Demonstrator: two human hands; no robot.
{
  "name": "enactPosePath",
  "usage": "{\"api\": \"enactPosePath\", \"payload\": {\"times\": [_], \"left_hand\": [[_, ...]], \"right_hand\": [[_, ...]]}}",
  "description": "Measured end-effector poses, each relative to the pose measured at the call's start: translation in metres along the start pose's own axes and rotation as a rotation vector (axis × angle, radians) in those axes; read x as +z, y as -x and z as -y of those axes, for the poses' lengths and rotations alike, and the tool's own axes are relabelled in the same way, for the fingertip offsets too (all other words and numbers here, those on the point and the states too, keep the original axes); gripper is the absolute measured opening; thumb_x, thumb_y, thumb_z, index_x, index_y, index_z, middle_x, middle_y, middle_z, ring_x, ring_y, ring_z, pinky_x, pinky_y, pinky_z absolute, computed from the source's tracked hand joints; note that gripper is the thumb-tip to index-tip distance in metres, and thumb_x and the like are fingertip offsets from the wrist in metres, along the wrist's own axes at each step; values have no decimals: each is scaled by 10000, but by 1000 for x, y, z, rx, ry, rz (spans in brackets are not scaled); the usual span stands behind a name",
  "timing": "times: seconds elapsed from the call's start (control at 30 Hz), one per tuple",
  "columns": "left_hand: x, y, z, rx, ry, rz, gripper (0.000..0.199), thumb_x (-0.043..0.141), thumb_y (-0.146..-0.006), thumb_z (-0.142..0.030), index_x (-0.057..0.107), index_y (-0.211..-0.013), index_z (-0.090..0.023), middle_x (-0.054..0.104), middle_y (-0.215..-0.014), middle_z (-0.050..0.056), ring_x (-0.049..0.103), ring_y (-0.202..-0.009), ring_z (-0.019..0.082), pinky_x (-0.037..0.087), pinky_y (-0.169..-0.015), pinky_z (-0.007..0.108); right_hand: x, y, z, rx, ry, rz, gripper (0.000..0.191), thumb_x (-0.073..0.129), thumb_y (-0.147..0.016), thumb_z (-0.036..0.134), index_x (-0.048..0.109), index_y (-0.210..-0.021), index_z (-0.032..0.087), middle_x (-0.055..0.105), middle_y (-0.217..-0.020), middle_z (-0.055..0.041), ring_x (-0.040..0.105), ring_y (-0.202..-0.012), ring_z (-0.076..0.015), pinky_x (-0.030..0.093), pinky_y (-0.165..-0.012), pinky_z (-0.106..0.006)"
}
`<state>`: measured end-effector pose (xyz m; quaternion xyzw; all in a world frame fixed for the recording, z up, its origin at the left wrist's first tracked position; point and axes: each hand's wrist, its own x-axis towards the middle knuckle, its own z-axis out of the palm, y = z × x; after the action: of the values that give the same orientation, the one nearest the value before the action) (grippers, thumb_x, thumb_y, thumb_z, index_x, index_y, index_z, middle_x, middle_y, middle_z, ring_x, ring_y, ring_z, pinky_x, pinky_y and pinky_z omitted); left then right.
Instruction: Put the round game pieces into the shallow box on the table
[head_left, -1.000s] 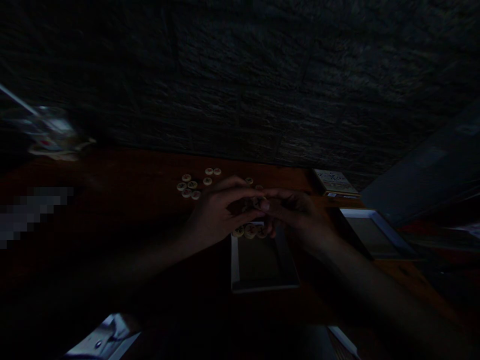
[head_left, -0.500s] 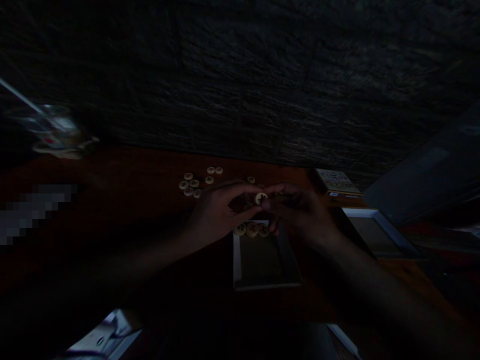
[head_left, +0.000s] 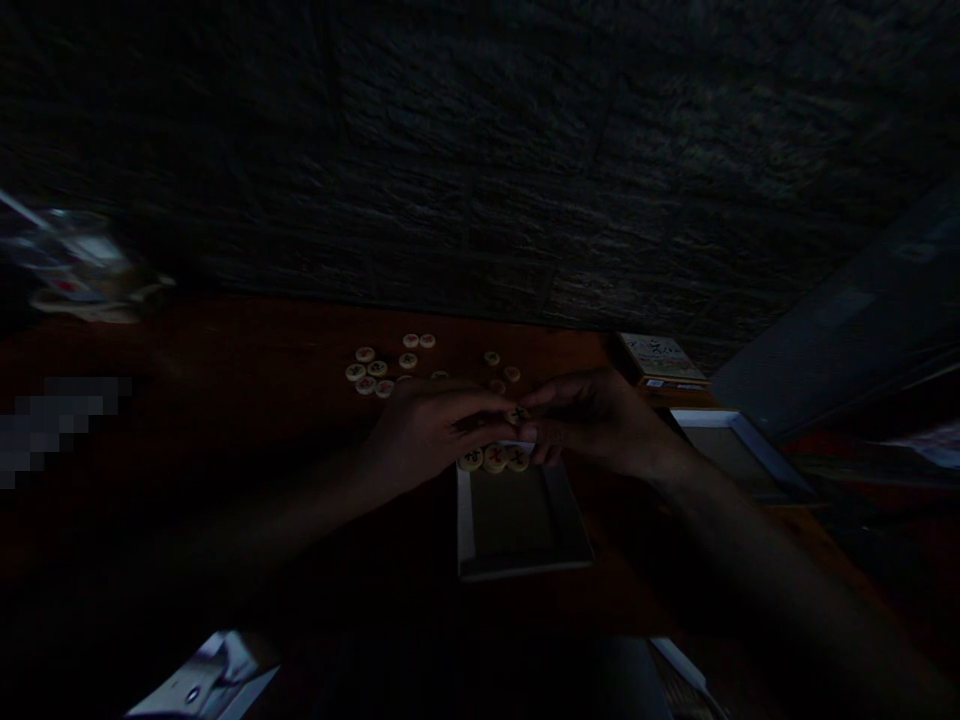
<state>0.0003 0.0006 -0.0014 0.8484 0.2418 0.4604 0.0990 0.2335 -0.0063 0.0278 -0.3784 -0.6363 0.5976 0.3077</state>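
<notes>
A round xiangqi piece [head_left: 517, 413] with a dark character is held between both hands, above the far end of a shallow box tray [head_left: 465, 525]. My left hand [head_left: 431, 425] is closed, its thumb and forefinger at the piece's left side. From the other side my right hand [head_left: 600, 420] pinches the same piece, and its lower fingers hang by the tray's right wall. Inside the tray, a row of three pieces [head_left: 494, 459] lies along the far end, characters up. My fingers partly hide the far wall.
Loose pieces [head_left: 377, 369] lie scattered on the dark wooden table [head_left: 300, 330] beyond my hands. A small printed box [head_left: 661, 358] and another shallow tray [head_left: 739, 420] are at the right. A glass with a straw [head_left: 86, 260] stands far left. A stone wall [head_left: 480, 150] borders the back.
Both hands have lowered the held piece slightly toward the tray's far end, and the piece has tilted. The view has shifted a little, showing more loose pieces behind the hands.
</notes>
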Motion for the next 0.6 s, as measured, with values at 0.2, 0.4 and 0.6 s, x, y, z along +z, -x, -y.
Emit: {"api": "enactPosePath", "payload": {"times": [0.2, 0.4, 0.6], "left_hand": [[-1, 0, -1, 76, -6, 77, 126, 772, -913, -294, 771, -1003, -206, 828, -915, -3, 780, -782, 122, 571, -707, 194], [2, 0, -2, -170, 158, 123, 317, 858, -819, -327, 755, -1092, -203, 814, -964, 21, 777, -853, 165, 599, -759, 237], [5, -2, -3, -397, 282, 172, 230, 574, -989, -290, 738, -1108, -180, 806, -1016, 60, 777, -897, 189, 603, -768, 289]], "right_hand": [[-4, 5, 4, 103, 51, 56, 394, 901, -768, 340, 730, -1069, 154, 798, -810, -31, 708, -611, -120, 583, -580, -217], [-10, 18, 11, -137, 610, -35, 217, 772, -862, 198, 792, -1077, 227, 807, -941, 5, 726, -778, -128, 513, -658, -208], [0, 28, 5, -211, 930, -25, 193, 747, -873, 165, 801, -1040, 245, 806, -1028, 1, 740, -870, -147, 501, -726, -229]]}}
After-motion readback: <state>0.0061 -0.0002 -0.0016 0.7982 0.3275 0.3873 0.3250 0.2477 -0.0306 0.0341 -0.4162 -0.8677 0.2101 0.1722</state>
